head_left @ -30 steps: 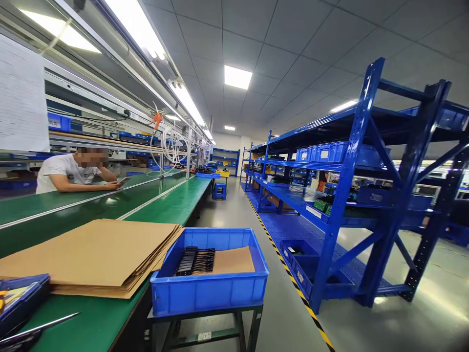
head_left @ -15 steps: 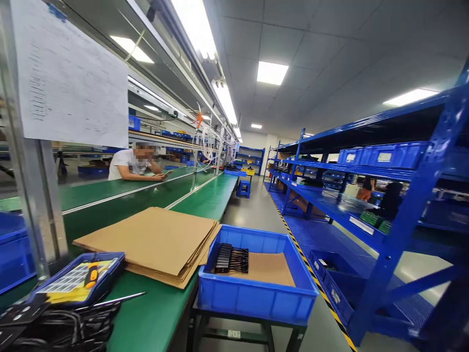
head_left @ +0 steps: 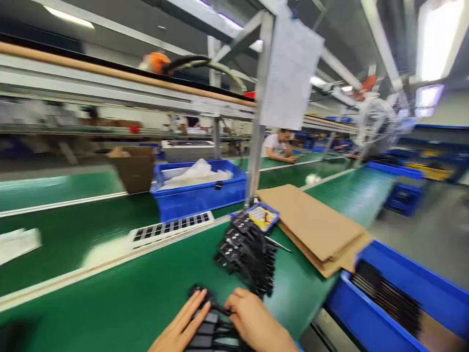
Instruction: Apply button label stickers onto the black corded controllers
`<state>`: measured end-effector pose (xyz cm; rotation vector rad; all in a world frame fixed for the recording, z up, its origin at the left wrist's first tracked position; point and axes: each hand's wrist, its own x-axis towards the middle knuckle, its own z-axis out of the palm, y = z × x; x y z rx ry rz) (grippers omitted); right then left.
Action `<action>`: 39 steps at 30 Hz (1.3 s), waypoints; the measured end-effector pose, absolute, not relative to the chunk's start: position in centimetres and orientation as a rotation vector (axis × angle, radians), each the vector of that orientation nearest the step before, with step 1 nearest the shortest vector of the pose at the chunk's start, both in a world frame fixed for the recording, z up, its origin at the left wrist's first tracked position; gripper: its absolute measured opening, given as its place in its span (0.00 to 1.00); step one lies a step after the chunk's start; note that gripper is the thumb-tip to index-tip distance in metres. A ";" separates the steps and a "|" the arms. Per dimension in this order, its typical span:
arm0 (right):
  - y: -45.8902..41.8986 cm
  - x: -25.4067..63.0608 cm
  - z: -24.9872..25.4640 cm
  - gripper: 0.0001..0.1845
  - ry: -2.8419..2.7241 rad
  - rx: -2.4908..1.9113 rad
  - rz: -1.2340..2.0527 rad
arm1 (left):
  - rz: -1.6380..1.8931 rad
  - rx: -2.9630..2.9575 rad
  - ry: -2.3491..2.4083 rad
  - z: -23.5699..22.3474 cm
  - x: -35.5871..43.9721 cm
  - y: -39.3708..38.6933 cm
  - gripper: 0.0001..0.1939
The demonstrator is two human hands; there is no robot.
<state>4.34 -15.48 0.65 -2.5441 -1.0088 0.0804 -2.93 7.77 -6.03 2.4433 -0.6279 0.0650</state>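
My left hand [head_left: 181,325] lies with its fingers stretched out over the edge of a row of black cabled units [head_left: 207,330] at the bottom of the view. A dark part sticks out just past its fingertips. Close by on the right, my right hand [head_left: 252,320] has its fingers closed on a thin black cable [head_left: 221,309]; their tips are partly hidden and blurred. Beyond both hands, a heap of black cabled units [head_left: 245,254] rests on the green bench [head_left: 146,293].
Brown cardboard sheets [head_left: 311,222] lie at the bench's right edge, beside a blue bin [head_left: 370,320] holding black parts. A screwdriver [head_left: 278,244] and small blue tool case [head_left: 263,217] sit behind the heap. A metal post [head_left: 256,161] rises there. Across the bench, a person [head_left: 276,146] leans.
The view has swung left and down to the bench. Both my hands now show at the bottom, at the black units; neither was in view earlier. The bin and cardboard have shifted right in view.
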 end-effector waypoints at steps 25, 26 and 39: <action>-15.7 8.2 -0.2 0.06 -1.185 -2.564 -0.575 | -0.073 2.422 -0.509 -0.7 -5.4 6.7 0.57; -15.8 7.7 -0.3 0.06 -1.187 -2.542 -0.533 | -0.065 2.424 -0.504 -0.8 -5.4 6.7 0.57; -13.6 5.6 0.8 0.20 -1.149 -2.405 -0.020 | -0.081 2.455 -0.457 -0.3 -5.4 6.6 0.58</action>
